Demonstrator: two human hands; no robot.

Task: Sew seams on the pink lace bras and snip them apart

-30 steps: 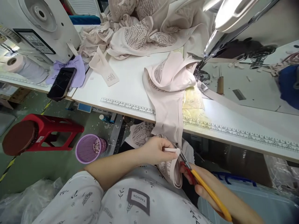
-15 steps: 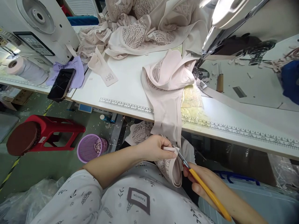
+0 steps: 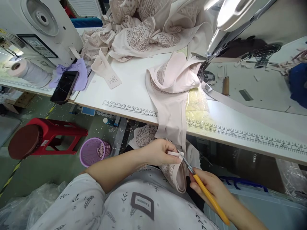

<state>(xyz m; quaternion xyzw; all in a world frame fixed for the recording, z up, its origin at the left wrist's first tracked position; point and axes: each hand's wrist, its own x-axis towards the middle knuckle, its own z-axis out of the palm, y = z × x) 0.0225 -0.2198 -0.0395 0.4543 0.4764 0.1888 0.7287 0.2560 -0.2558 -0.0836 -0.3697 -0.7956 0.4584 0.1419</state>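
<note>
My left hand (image 3: 161, 151) pinches a narrow pale edge of a beige lace bra (image 3: 169, 110) just below the table edge. The bra's band runs down from the tabletop, and a lace cup hangs folded under my fingers. My right hand (image 3: 209, 185) is closed around orange-handled scissors (image 3: 208, 195), seen nearly edge-on. Their metal tips touch or nearly touch the pinched edge beside my left thumb. Whether the blades are apart cannot be made out.
More beige lace bras (image 3: 144, 35) lie heaped at the back. A sewing machine (image 3: 48, 28), thread cone (image 3: 31, 72) and phone (image 3: 64, 86) are at left. A lamp (image 3: 231, 16) hangs at right. Below stand a red stool (image 3: 59, 127) and purple basket (image 3: 90, 156).
My right hand and the scissors' handle have swung slightly left, with the tips staying at the pinched edge. My left hand has hardly moved.
</note>
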